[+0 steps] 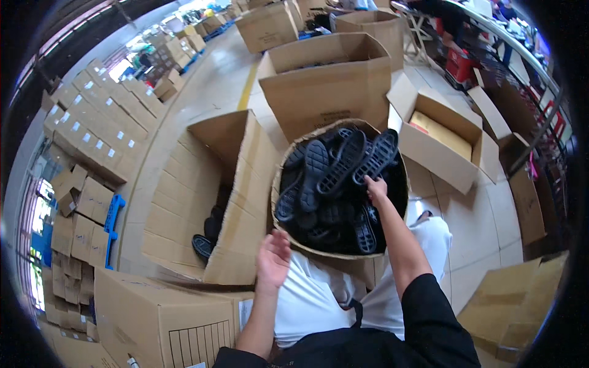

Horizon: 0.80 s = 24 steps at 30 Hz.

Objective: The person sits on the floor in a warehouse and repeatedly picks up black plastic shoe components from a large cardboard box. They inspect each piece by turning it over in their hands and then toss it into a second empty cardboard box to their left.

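A round-mouthed cardboard box (277, 178) in front of me is heaped with black shoe soles (316, 162). My right hand (376, 187) reaches over the heap and grips the heel end of one black shoe sole (377, 157) at its right side; the grid-patterned face shows. My left hand (273, 257) is held up near the box's lower left rim, fingers stretched out, nothing in it. To its left stands a tall open cardboard box (175, 211) with a few dark soles (202, 247) at its bottom.
Beyond the heap is a large open carton (325, 92). An open carton (442, 138) with a smaller brown box inside sits to the right. A closed carton (162, 319) is at my lower left. Stacked cartons (92, 132) line the left, with a blue pallet (112, 224).
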Each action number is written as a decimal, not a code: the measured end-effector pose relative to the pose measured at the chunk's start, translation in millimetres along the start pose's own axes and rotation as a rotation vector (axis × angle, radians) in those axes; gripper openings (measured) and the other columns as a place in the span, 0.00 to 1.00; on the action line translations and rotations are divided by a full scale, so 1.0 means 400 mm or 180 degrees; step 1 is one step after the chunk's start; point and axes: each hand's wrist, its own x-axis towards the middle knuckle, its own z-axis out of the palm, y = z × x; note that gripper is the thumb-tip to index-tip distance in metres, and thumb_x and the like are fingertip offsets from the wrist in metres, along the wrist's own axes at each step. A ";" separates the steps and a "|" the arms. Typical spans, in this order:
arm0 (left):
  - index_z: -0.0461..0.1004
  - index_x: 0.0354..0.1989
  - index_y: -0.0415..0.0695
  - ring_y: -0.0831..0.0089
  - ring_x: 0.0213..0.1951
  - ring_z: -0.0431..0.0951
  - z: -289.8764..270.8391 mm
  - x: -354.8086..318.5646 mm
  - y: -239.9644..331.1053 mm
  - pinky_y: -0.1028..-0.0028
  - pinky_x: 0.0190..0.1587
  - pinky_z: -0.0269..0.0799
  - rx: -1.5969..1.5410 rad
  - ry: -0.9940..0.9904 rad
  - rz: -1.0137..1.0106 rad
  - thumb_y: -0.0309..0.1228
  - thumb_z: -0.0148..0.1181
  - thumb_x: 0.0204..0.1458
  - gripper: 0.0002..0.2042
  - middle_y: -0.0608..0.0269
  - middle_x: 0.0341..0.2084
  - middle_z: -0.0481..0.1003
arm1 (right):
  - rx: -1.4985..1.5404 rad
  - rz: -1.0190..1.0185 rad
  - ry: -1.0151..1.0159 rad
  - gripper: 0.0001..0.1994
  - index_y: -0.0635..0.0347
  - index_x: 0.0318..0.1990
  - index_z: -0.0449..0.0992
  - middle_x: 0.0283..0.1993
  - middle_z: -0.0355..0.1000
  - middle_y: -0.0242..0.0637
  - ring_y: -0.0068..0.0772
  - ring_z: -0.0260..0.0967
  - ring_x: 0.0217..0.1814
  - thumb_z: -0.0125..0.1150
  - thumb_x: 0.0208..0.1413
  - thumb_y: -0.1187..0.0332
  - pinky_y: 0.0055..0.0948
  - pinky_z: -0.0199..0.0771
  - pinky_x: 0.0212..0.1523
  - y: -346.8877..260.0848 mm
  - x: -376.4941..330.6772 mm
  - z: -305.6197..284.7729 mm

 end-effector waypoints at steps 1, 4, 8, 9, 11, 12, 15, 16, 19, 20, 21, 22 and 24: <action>0.70 0.36 0.43 0.75 0.29 0.73 -0.002 -0.018 -0.011 0.78 0.32 0.72 0.0025 0.0174 -0.0092 0.33 0.51 0.48 0.09 0.62 0.32 0.73 | 0.0157 0.0286 -0.0196 0.15 0.60 0.28 0.69 0.13 0.59 0.28 0.19 0.51 0.08 0.60 0.44 0.57 0.20 0.48 0.08 -0.036 -0.040 0.006; 0.70 0.34 0.45 0.75 0.29 0.73 -0.026 -0.017 -0.057 0.78 0.32 0.71 0.0068 0.0274 -0.0378 0.33 0.52 0.47 0.08 0.64 0.31 0.74 | 0.0453 0.0874 -0.0564 0.13 0.57 0.21 0.66 0.13 0.54 0.25 0.18 0.48 0.10 0.61 0.43 0.60 0.18 0.46 0.10 -0.104 -0.096 -0.013; 0.69 0.37 0.46 0.74 0.31 0.73 -0.005 -0.016 -0.112 0.77 0.35 0.70 0.0292 0.0280 -0.0668 0.33 0.54 0.46 0.10 0.64 0.32 0.73 | 0.0782 0.1215 -0.0868 0.09 0.55 0.19 0.63 0.13 0.49 0.23 0.18 0.45 0.09 0.58 0.41 0.67 0.20 0.47 0.12 -0.127 -0.081 -0.061; 0.69 0.38 0.46 0.74 0.31 0.73 -0.005 -0.015 -0.119 0.77 0.35 0.71 0.0270 0.0176 -0.0703 0.33 0.54 0.46 0.10 0.63 0.32 0.73 | 0.1066 0.1183 -0.0898 0.09 0.54 0.18 0.62 0.12 0.48 0.23 0.18 0.43 0.09 0.57 0.41 0.67 0.20 0.48 0.13 -0.146 -0.099 -0.074; 0.67 0.40 0.46 0.73 0.33 0.73 -0.007 -0.017 -0.126 0.76 0.36 0.71 0.0354 0.0036 -0.0693 0.33 0.54 0.46 0.12 0.62 0.34 0.72 | 0.1566 0.1275 -0.1240 0.10 0.54 0.19 0.60 0.12 0.46 0.23 0.19 0.42 0.09 0.55 0.40 0.66 0.21 0.48 0.13 -0.178 -0.131 -0.090; 0.66 0.41 0.46 0.72 0.34 0.73 -0.012 -0.011 -0.133 0.75 0.36 0.71 0.0453 -0.0031 -0.0679 0.32 0.54 0.46 0.13 0.61 0.35 0.72 | 0.1785 0.1381 -0.1507 0.10 0.54 0.20 0.59 0.12 0.45 0.23 0.20 0.42 0.09 0.55 0.40 0.65 0.22 0.47 0.13 -0.183 -0.142 -0.102; 0.62 0.45 0.46 0.71 0.35 0.73 -0.001 -0.011 -0.143 0.74 0.37 0.71 0.0829 -0.0214 -0.0612 0.32 0.55 0.46 0.17 0.60 0.38 0.71 | 0.2090 0.1493 -0.1844 0.09 0.54 0.24 0.59 0.12 0.43 0.23 0.20 0.42 0.10 0.53 0.42 0.64 0.22 0.45 0.13 -0.226 -0.235 -0.115; 0.61 0.46 0.46 0.71 0.36 0.73 0.017 -0.007 -0.140 0.74 0.37 0.71 0.0973 -0.0313 -0.0585 0.32 0.55 0.47 0.18 0.60 0.39 0.70 | 0.2149 0.1460 -0.1865 0.08 0.54 0.25 0.60 0.12 0.43 0.23 0.20 0.42 0.10 0.52 0.43 0.65 0.22 0.45 0.13 -0.248 -0.271 -0.115; 0.51 0.56 0.47 0.71 0.44 0.67 0.065 0.016 -0.131 0.72 0.39 0.70 0.1495 -0.0547 -0.0212 0.33 0.59 0.43 0.32 0.59 0.46 0.63 | 0.2225 0.0897 -0.2581 0.05 0.57 0.29 0.62 0.17 0.52 0.25 0.19 0.53 0.15 0.50 0.48 0.67 0.22 0.58 0.18 -0.236 -0.369 -0.127; 0.47 0.58 0.48 0.70 0.45 0.66 0.084 0.022 -0.128 0.72 0.40 0.69 0.1709 -0.0591 0.0014 0.34 0.61 0.41 0.35 0.59 0.48 0.61 | 0.2094 0.0663 -0.2596 0.05 0.58 0.31 0.63 0.19 0.56 0.27 0.20 0.58 0.17 0.49 0.49 0.68 0.23 0.63 0.20 -0.237 -0.412 -0.126; 0.45 0.59 0.49 0.70 0.46 0.65 0.097 0.028 -0.126 0.72 0.41 0.69 0.1732 -0.0731 0.0163 0.34 0.61 0.40 0.38 0.59 0.49 0.60 | 0.2018 0.0458 -0.2933 0.05 0.58 0.34 0.64 0.24 0.60 0.29 0.22 0.61 0.19 0.49 0.49 0.70 0.25 0.66 0.24 -0.252 -0.461 -0.139; 0.42 0.60 0.49 0.71 0.47 0.64 0.108 0.034 -0.121 0.72 0.43 0.68 0.1775 -0.0876 0.0318 0.34 0.62 0.39 0.40 0.58 0.50 0.59 | 0.1957 0.0244 -0.3270 0.07 0.59 0.36 0.64 0.28 0.63 0.30 0.24 0.63 0.21 0.49 0.49 0.71 0.26 0.69 0.28 -0.260 -0.493 -0.153; 0.43 0.60 0.48 0.71 0.48 0.64 0.122 0.042 -0.121 0.67 0.48 0.63 0.1722 -0.1390 0.0754 0.30 0.61 0.39 0.40 0.61 0.48 0.61 | 0.1595 0.0031 -0.3933 0.15 0.59 0.45 0.62 0.33 0.66 0.31 0.22 0.64 0.28 0.51 0.48 0.73 0.24 0.68 0.32 -0.242 -0.500 -0.164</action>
